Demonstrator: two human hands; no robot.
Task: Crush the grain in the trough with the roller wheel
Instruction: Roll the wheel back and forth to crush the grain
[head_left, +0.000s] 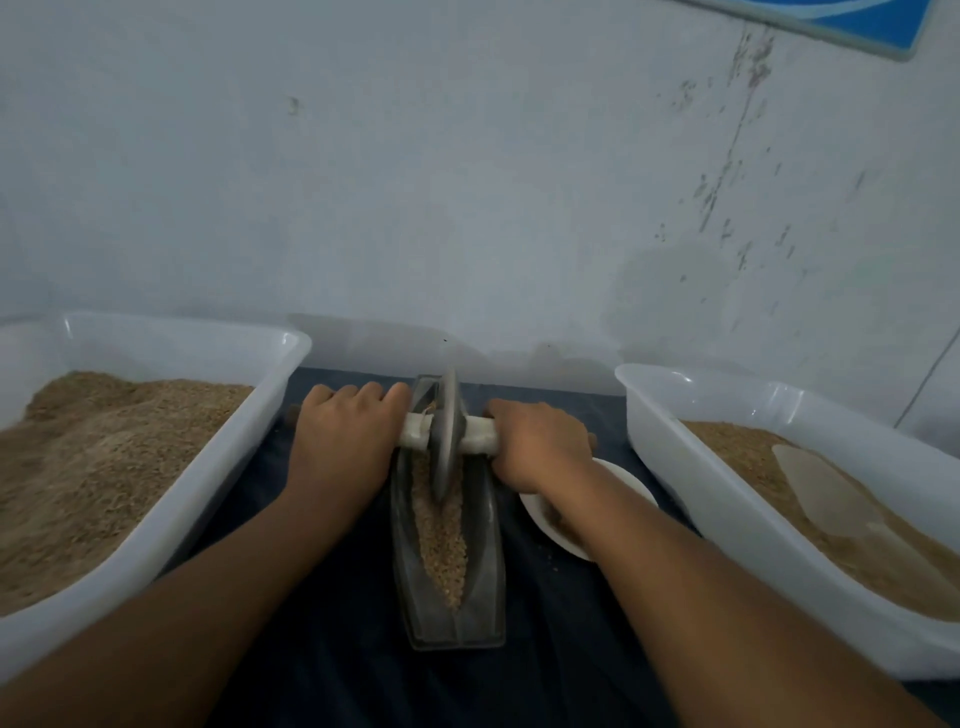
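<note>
We gripped the axle (480, 435) with our left hand (343, 441) and right hand (540, 447), one each side of the wheel (445, 436), which stood in the grain (441, 530) toward the trough's (488, 587) far end.

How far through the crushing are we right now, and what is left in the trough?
Done: the trough is loaded, and the wheel sits in it toward the far end. In hand: the left hand and right hand each grip the axle beside the wheel. Left: the grain in the near half looks whole, so plenty of rolling probably remains.
</note>
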